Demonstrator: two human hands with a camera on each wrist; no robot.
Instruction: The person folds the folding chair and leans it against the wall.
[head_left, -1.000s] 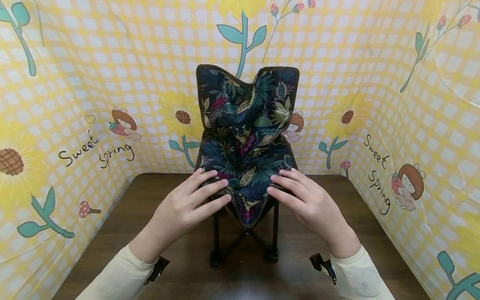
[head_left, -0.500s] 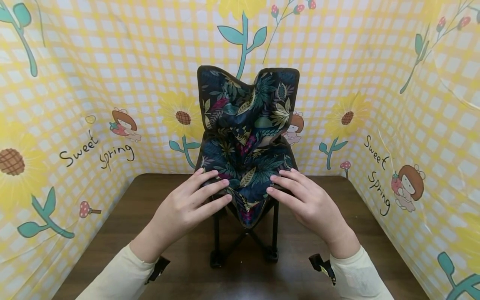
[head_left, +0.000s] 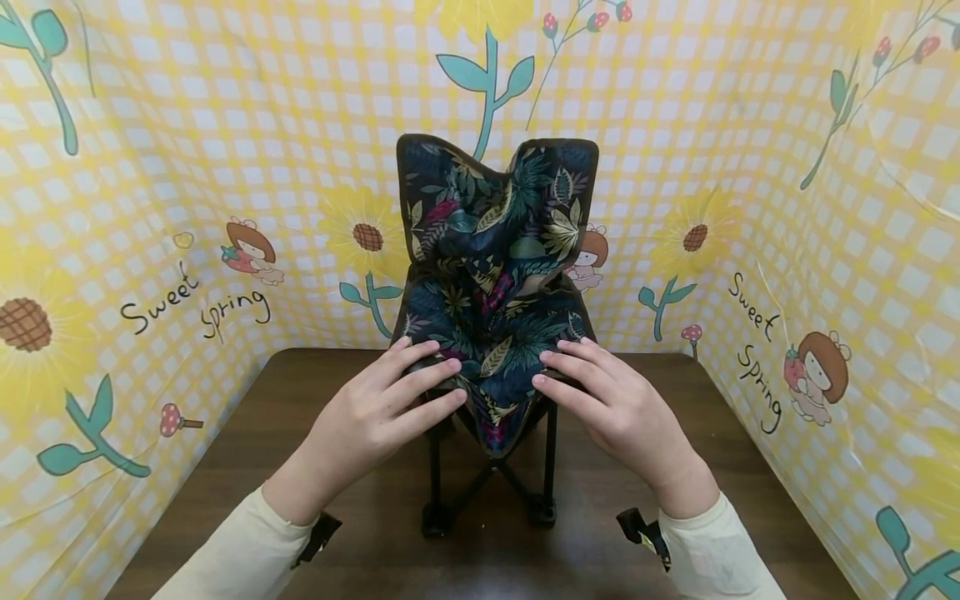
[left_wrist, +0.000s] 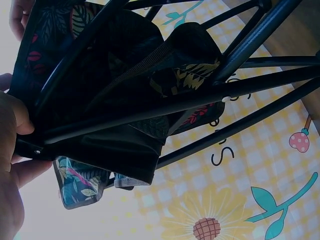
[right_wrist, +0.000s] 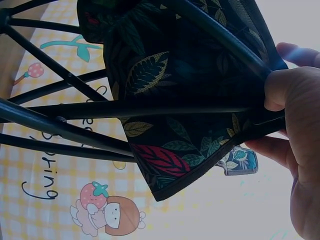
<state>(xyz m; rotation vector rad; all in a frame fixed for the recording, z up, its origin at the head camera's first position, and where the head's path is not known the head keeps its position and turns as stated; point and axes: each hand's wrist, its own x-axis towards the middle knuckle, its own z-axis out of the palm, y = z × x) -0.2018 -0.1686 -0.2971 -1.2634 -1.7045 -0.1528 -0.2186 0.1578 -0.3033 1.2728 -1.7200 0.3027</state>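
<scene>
The left hand [head_left: 367, 417] and the right hand [head_left: 618, 408] each lie with fingers spread over a front corner of the small folding chair [head_left: 491, 292], thumbs tucked under the frame so both hands clasp the seat's edges. The chair stands between the hands on the dark table [head_left: 225, 467], its leaf-print fabric sagging. To work the seat well, both hands should probably move evenly, keeping the black legs [head_left: 491, 492] planted and fingers clear of the crossing rods. Beyond the hands, the yellow checked backdrop [head_left: 187, 167] reads "Sweet Spring" on either side.
</scene>
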